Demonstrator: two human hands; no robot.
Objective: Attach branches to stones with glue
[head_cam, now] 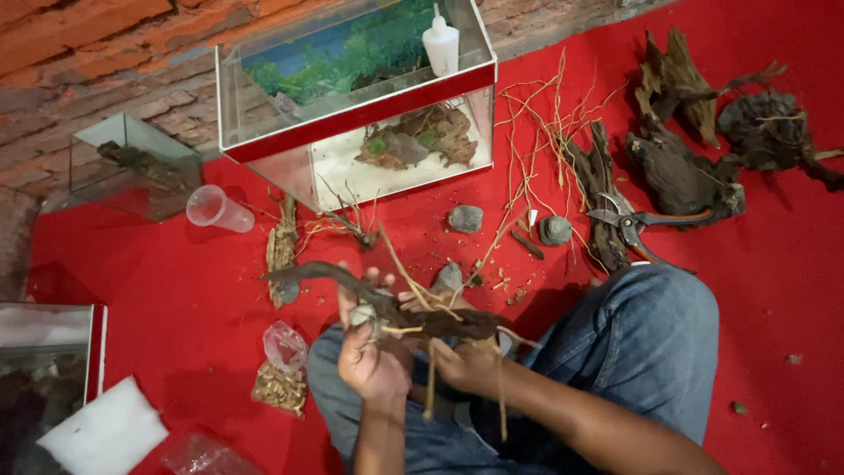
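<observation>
1. Head view looked down on a red carpet [176,290], with a brick floor along its far edge.
2. At the carpet's left edge stood part of a glass tank [44,352], and a white foam pad [104,433] lay just beside it at the near edge.
3. Near the far left corner sat a small glass tank [132,163] with dark wood inside, and a clear plastic cup [217,209] lay on its side next to it.
4. A clear bag of wood chips [281,369] lay near the person's knee.
5. The left hand [371,352] was closed around a curved driftwood branch [387,303] and a pale stone [361,314] pressed against it, fingers wrapped over both.
6. The right hand [466,361] gripped the same branch from below at its other end, with thin pale roots hanging from it; the branch was held over the lap, above the carpet's near edge.
7. Beyond the hands stood a red-rimmed aquarium [352,114] with sand, wood and stones inside, and a white squeeze bottle [441,44] rested on its rim.
8. Grey stones [466,218] lay on the carpet between the aquarium and the hands.
9. A bundle of thin dry twigs [536,132] spread to the right of the aquarium.
10. Red-handled pruning shears [633,224] lay on a dark wood piece near the blue-jeaned knee [651,334].
11. Several driftwood chunks [694,167] lay toward the far right corner.
</observation>
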